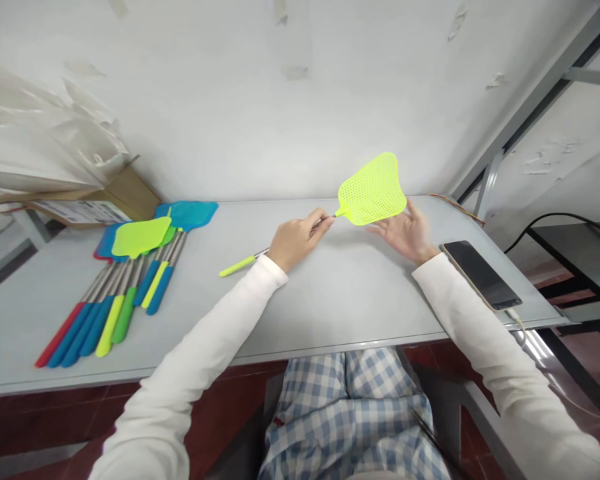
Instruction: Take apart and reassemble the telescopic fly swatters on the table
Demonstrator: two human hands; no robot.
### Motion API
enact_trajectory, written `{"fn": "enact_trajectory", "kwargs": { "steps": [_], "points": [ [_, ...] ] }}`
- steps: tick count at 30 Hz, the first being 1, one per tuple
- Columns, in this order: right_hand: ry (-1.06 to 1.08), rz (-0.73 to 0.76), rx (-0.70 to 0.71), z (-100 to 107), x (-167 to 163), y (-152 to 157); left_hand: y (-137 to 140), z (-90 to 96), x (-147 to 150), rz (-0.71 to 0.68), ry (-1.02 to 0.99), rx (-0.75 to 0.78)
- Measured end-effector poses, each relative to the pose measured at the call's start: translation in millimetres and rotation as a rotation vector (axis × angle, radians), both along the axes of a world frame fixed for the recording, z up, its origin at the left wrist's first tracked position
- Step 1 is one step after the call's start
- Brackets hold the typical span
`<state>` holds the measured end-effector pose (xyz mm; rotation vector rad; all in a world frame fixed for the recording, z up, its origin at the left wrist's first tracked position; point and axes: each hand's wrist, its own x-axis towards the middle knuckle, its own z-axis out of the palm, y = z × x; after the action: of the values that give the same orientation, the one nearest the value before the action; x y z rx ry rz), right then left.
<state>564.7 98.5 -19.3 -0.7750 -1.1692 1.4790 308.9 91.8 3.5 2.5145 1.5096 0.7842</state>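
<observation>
White wall (pixel 220 100) rises behind a pale grey tabletop (pixel 370 293), with bits of tape stuck to it and a metal frame (pixel 529 97) slanting up on the right. Red floor (pixel 220 413) shows below the front edge.

Held over the middle of the tabletop is a yellow swatter (pixel 373 190). Its mesh head points up and to the right, near the wall, while its handle slants down to the left. I cannot tell whether that handle touches the surface.

The left hand (pixel 303 239) grasps the swatter's thin metal rod just below the head, thumb and fingers pinched together. The right hand (pixel 405 230) is released, its fingers spread behind and below the head's lower edge; whether they touch the mesh, I cannot tell. White sleeves (pixel 220 327) cover both forearms, and checked trousers (pixel 350 413) show beneath.

On the left lies a pile of swatters (pixel 129 303), handles towards the front edge: red, blue, yellow and green. Their heads overlap near a carton (pixel 135 192), a yellow one on top. Clear plastic (pixel 40 127) hangs above the carton.

Beside the right sleeve lies a phone (pixel 483 273), dark-screened, with a white cable (pixel 517 321) plugged into its near end.
</observation>
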Motion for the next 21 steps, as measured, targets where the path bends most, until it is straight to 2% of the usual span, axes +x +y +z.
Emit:
{"fn": "enact_trajectory", "kwargs": {
  "steps": [2, 4, 8, 12, 16, 19, 21],
  "points": [
    [-0.029, 0.090, 0.004, -8, -23, -8, -1, 11.5, 10, 0.016, -0.020, 0.006],
    [-0.092, 0.152, 0.064, -9, -49, -15, 0, 20.4, 21, 0.050, -0.023, -0.005],
    [0.000, 0.052, 0.095, 4, -81, -9, 5, 22.5, 36, 0.057, -0.023, -0.116],
    [0.104, -0.029, 0.028, 14, -79, 6, 9, 7.3, 40, -0.067, -0.103, -0.169],
    [0.076, -0.134, 0.031, 15, -74, 10, 7, -6.0, 38, -0.183, -0.265, -0.068],
    [0.083, -0.283, 0.070, 16, -72, 11, -1, -10.2, 26, -0.159, -0.241, -0.015],
    [0.127, -0.374, 0.096, 16, -70, 14, -8, -12.7, 13, -0.119, -0.132, -0.112]
  ]
}}
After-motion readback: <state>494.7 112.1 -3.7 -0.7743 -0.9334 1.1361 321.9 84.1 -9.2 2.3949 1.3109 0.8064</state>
